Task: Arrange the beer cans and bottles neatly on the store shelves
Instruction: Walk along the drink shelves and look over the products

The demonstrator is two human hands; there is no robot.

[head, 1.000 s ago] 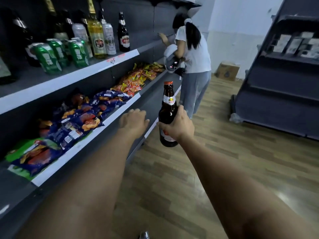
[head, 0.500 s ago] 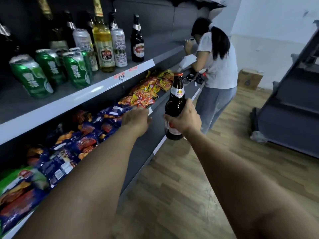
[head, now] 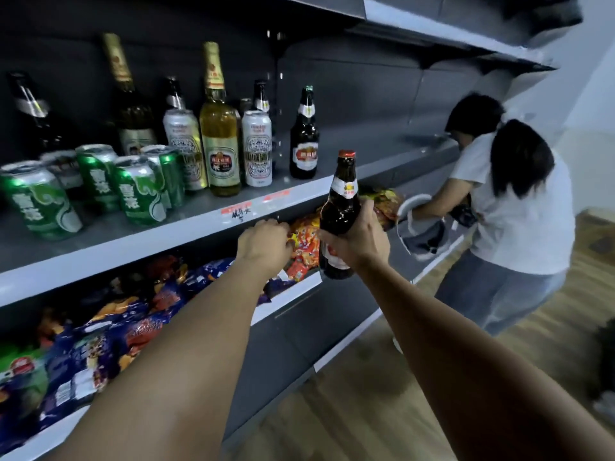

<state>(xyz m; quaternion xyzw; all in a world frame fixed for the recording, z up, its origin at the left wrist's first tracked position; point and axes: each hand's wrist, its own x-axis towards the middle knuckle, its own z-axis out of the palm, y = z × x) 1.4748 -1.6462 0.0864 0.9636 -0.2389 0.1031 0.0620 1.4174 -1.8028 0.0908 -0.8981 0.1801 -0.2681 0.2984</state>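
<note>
One brown beer bottle (head: 341, 214) is off the shelf: the right hand (head: 357, 239) grasps it round the lower body, fingers and thumb curled about the glass, with the long axis upright and the red cap on top. It hangs in front of and slightly below the front lip of the drinks shelf (head: 199, 224), so the shelf surface lies up and to the left of the fingers. The left hand (head: 264, 242) carries nothing; its fingers curl loosely near the shelf edge, just above the snack packets (head: 301, 247) on the tier below. The right hand is plainly the one placed to do the setting down. The open room looks to be the bare stretch to the right of the lone dark bottle (head: 304, 138) that ends the row; left of that, the tall yellow bottle (head: 219, 134), silver cans (head: 256, 148) and green cans (head: 139, 191) stand packed close. The bottle's base must probably rise over the lip first. Another person (head: 519, 207) works further along the aisle, well apart.
</note>
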